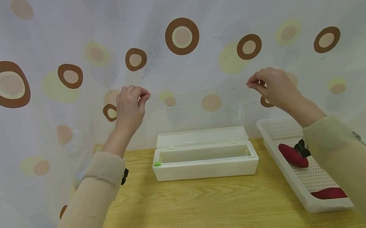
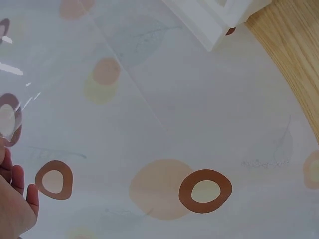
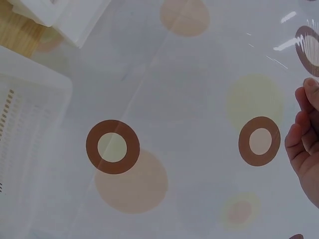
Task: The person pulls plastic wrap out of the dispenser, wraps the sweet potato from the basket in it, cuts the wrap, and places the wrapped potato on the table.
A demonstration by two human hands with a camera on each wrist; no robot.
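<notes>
Fingers [image 1: 144,92] pinched together, head cam: left hand [image 1: 129,106] and right hand [image 1: 274,84] each clamp clear film [image 1: 199,105], spread between them, super hard to see. Below it: white box [image 1: 206,168], lid [image 1: 201,137] flipped open, green tab [image 1: 157,164] at 1 end, on wood table [image 1: 186,218]. Basket [image 1: 290,180] on right, 2 dark red lumps [image 1: 292,155] inside. Left wrist cam: hand at edge, pinch cut off, can't tell there. Right wrist cam: thumb and finger together by shiny film, spotted curtain [image 3: 199,189] behind.
</notes>
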